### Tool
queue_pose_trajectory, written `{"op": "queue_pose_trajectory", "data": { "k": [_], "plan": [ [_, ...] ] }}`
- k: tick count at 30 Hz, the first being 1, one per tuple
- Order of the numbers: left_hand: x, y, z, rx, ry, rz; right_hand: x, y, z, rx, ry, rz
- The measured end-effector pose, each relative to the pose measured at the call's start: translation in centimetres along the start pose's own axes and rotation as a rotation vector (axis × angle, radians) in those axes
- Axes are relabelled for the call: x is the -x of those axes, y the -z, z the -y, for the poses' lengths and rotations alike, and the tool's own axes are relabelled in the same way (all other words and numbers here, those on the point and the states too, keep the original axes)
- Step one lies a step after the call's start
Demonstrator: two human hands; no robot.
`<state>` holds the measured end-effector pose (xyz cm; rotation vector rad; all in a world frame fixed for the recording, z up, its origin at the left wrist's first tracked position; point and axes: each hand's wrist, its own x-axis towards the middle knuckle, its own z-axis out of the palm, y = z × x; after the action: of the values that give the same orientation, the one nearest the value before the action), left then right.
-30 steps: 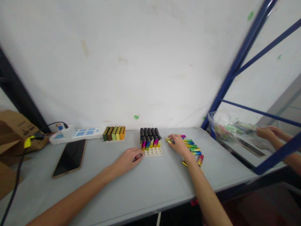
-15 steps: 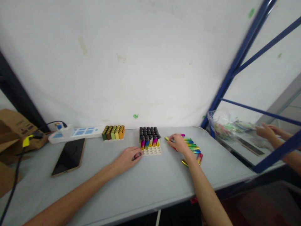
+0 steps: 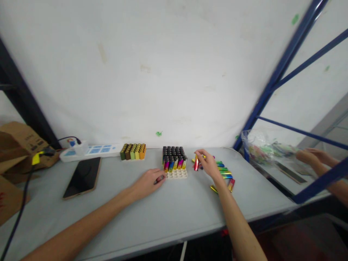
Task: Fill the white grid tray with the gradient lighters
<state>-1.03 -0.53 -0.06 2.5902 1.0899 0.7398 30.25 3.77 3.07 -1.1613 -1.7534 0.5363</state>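
Upright black-topped lighters [image 3: 174, 154] fill the back rows of a white holed tray [image 3: 176, 174]; several in front wear shiny magenta, blue or gold. My left hand [image 3: 149, 182] rests at the tray's front left corner, fingers closed on a small dark object [image 3: 159, 179] whose kind I cannot make out. To the right of the tray, my right hand [image 3: 207, 162] pinches a shiny red metallic sleeve [image 3: 196, 166], held upright just above the table. Beside and behind that hand lie loose shiny sleeves [image 3: 224, 169] in green, blue and gold, with a red one [image 3: 231, 185] nearer.
A second tray of green-to-orange pieces [image 3: 133, 152] stands by the wall, next to a white power strip [image 3: 100, 150]. A phone [image 3: 83, 177] lies left, near a brown paper bag [image 3: 23, 145]. Beyond the blue frame [image 3: 268, 87], another person's hands [image 3: 312, 157] are near a plastic bag [image 3: 258, 145].
My right hand has lifted the red sleeve from the loose pile and turned it upright. My left hand stays by the tray. The view has shifted slightly.
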Motion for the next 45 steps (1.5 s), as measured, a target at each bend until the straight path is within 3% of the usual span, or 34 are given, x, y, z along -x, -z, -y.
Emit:
{"op": "queue_pose_trajectory", "data": {
  "k": [12,23,30,36,45],
  "plan": [
    [0.0,0.7,-0.9,-0.012,0.009,0.02,0.0,-0.4,0.0,-0.01,0.02,-0.014],
    [0.1,0.0,-0.1,-0.011,-0.003,-0.001,0.2,-0.8,-1.6,0.013,-0.018,-0.067],
    [0.0,0.7,-0.9,-0.014,0.0,0.011,0.1,-0.5,-1.3,-0.041,-0.025,0.036],
    [-0.2,1.1,-1.4,-0.023,0.028,0.03,0.2,-0.8,-0.3,-0.047,0.056,0.057],
    [-0.1,1.0,-1.3,-0.021,0.024,0.021,0.8,-1.4,3.3,-0.216,0.138,0.019]
  ]
}}
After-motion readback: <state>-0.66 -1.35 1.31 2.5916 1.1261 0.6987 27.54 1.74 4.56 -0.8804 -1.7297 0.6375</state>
